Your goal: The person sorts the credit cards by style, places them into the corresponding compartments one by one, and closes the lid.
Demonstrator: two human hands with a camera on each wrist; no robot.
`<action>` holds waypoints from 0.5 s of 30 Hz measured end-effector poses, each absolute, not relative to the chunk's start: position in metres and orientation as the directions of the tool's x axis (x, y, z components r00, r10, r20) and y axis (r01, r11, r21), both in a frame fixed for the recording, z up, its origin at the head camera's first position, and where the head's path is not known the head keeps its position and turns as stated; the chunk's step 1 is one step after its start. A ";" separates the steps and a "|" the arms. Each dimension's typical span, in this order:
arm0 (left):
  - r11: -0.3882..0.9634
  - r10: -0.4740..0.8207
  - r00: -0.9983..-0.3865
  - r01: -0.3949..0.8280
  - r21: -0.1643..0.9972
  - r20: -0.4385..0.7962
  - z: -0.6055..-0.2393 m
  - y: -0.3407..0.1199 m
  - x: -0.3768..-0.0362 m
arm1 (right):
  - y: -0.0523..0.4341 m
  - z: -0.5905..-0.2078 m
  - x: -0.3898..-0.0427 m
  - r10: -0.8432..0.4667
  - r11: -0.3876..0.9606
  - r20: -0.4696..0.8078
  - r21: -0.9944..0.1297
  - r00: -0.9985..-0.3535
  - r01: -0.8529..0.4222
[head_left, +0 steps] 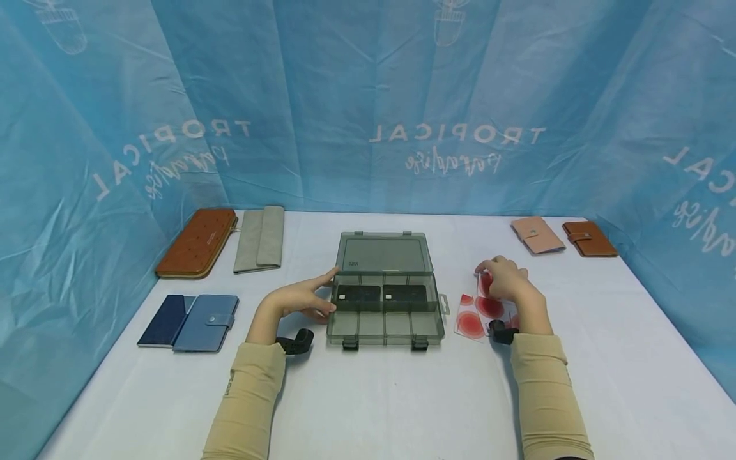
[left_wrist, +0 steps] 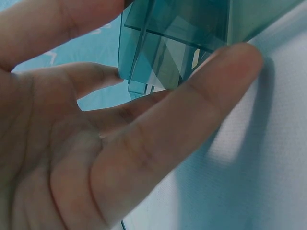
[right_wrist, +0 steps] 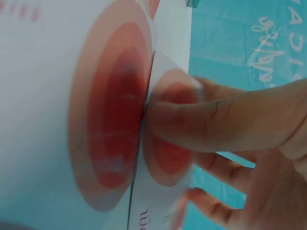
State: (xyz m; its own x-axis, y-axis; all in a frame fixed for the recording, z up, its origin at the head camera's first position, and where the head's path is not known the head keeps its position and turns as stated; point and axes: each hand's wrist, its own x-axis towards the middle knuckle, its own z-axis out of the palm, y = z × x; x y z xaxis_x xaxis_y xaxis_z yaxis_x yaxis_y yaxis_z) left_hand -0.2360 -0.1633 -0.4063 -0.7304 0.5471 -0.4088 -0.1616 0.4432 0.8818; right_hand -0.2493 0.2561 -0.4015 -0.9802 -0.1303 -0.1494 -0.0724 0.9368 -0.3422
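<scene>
A grey see-through compartment box (head_left: pixel 385 326) lies with its lid (head_left: pixel 384 254) raised at the back. Two black cards (head_left: pixel 359 295) with a small pale square sit in its rear compartments. My left hand (head_left: pixel 301 299) touches the box's left side, fingers spread and fairly straight; the left wrist view shows the fingers along the wall. To the right lies a white folded card holder (head_left: pixel 470 324) printed with red circles. My right hand (head_left: pixel 506 281) pinches one flap, its thumb (right_wrist: pixel 177 122) on the printed face and other fingers behind. The right wrist partly covers the holder.
At the left lie a brown zip wallet (head_left: pixel 195 246), a grey-green wallet (head_left: pixel 260 239) and an opened blue card holder (head_left: pixel 207 324). A pink card holder (head_left: pixel 539 235) and a brown one (head_left: pixel 592 240) lie back right. Blue curtains (head_left: pixel 368 115) enclose the white table (head_left: pixel 391 402).
</scene>
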 end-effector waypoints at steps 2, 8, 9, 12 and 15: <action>0.445 0.548 -0.730 -0.160 0.881 -0.409 -0.406 -0.163 -0.236 | 0.255 -0.401 -0.249 -0.137 0.927 -0.099 -0.363 -0.986 -0.092; 0.446 0.549 -0.729 -0.158 0.881 -0.409 -0.406 -0.163 -0.236 | 0.248 -0.388 -0.246 -0.124 0.885 0.050 -0.446 -0.991 -0.133; 0.446 0.551 -0.729 -0.155 0.881 -0.407 -0.406 -0.163 -0.236 | 0.246 -0.385 -0.245 -0.115 0.874 0.070 -0.466 -0.991 -0.135; 0.446 0.543 -0.734 -0.159 0.880 -0.408 -0.406 -0.163 -0.236 | 0.237 -0.373 -0.241 -0.076 0.826 0.141 -0.546 -0.987 -0.142; 0.445 0.544 -0.734 -0.158 0.881 -0.407 -0.406 -0.163 -0.235 | 0.225 -0.364 -0.236 -0.038 0.752 0.183 -0.643 -0.982 -0.149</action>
State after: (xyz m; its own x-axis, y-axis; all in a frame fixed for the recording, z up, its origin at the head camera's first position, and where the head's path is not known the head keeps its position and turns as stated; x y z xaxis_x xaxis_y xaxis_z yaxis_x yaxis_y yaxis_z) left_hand -0.2352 -0.1625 -0.4055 -0.7340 0.5440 -0.4066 -0.1583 0.4451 0.8814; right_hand -0.2356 0.2254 -0.3636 -0.9823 -0.0384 0.1834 -0.1494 0.7515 -0.6426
